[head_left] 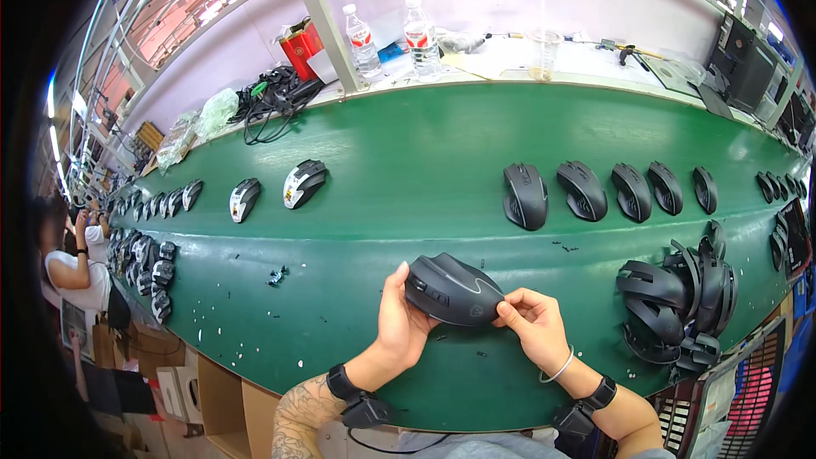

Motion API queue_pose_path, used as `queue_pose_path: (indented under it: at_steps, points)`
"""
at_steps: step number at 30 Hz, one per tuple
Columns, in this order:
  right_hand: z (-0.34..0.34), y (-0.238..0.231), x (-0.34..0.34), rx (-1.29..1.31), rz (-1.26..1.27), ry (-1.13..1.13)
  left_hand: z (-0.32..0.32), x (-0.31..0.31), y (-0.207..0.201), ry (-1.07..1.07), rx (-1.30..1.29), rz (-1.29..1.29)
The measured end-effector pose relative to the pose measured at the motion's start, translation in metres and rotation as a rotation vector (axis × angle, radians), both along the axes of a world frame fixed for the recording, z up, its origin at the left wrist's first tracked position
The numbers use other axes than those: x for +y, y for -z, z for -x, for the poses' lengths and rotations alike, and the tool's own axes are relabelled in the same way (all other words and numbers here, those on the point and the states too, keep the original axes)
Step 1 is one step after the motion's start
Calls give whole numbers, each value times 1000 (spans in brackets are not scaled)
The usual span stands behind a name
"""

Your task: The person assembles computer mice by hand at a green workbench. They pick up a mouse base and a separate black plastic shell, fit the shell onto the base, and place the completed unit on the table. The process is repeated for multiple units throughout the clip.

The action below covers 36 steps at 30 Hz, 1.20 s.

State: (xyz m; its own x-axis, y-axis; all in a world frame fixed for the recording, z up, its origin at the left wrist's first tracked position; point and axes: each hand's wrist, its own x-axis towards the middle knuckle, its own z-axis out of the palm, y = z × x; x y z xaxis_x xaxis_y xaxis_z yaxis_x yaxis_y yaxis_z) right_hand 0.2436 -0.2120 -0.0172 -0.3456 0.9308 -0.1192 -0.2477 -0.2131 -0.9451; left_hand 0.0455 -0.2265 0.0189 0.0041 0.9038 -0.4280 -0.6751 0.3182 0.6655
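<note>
A black computer mouse [459, 291] is held just above the green table, in front of me. My left hand [401, 316] grips its left end, thumb up along the side and fingers underneath. At the other end, my right hand [534, 321] pinches the rounded edge of the mouse between thumb and bent fingers. The mouse's top faces up, with a thin curved line across its shell. Its underside is hidden from view.
Several black mice [586, 191] stand in a row at the far right; black-and-white ones [304, 184] line the left. A pile of black mouse shells [680, 297] lies at right. Small screws [277, 275] and scraps dot the green table [399, 153]. Two water bottles [421, 38] stand behind.
</note>
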Motion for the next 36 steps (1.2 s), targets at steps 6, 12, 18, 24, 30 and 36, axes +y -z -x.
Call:
queue_pose_path:
  at_steps: [6, 12, 18, 24, 30, 36]
  points:
    - [9, -24, -6, -407, -498, 109, -6, 1, 0, -62, 105, 116]
    - [1, -19, 1, -189, -202, 33, 1, -3, -1, 151, 145, -15]
    - [-6, -14, 5, 189, 223, -119, -6, -13, -5, 361, 568, -283]
    - [-3, -16, 0, 206, 277, -150, -21, -22, -2, 367, 611, -436]
    - [7, -8, -7, -7, 15, 20, -26, -18, 1, 279, 702, -422]
    - [14, -4, -9, -259, -309, 182, 1, 43, 30, 210, 706, -378]
